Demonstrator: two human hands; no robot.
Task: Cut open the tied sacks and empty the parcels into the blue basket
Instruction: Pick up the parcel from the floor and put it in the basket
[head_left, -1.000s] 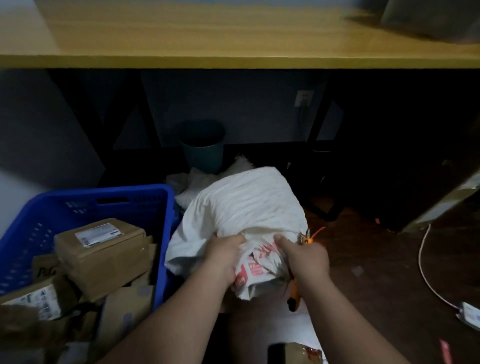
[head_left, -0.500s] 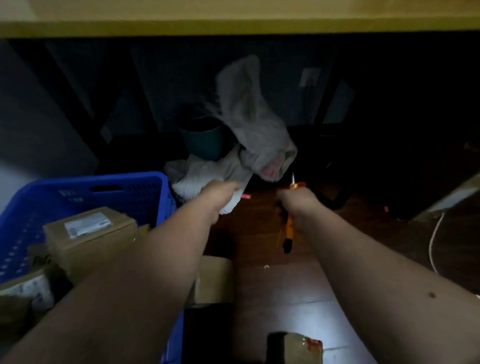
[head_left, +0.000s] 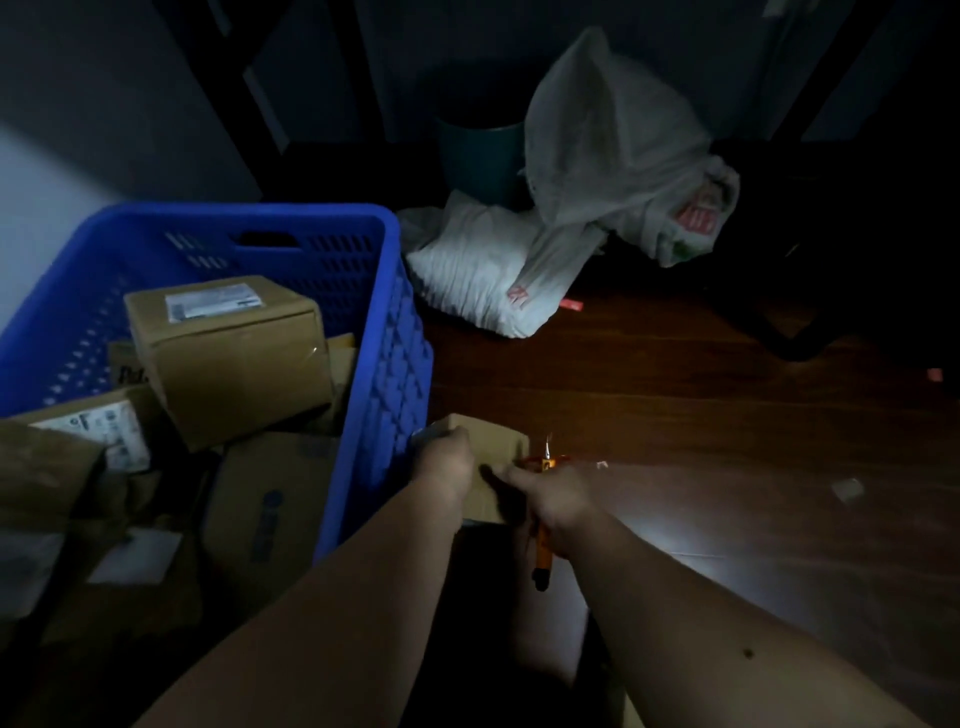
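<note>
A small cardboard parcel sits on the floor just right of the blue basket. My left hand grips its left side. My right hand holds an orange utility knife with its blade up and touches the parcel's right side with its fingers. The basket holds several cardboard parcels, the largest on top. An emptied white sack lies crumpled against the far wall, and another white sack lies flat in front of it.
A dark teal bin stands behind the sacks near black table legs. Dark wooden floor stretches to the right, with small scraps of paper and red tape on it. A grey wall is left of the basket.
My left hand flung the white sack away toward the wall, where it now lies. Both hands then dropped to the small parcel beside the basket. The view tilted downward.
</note>
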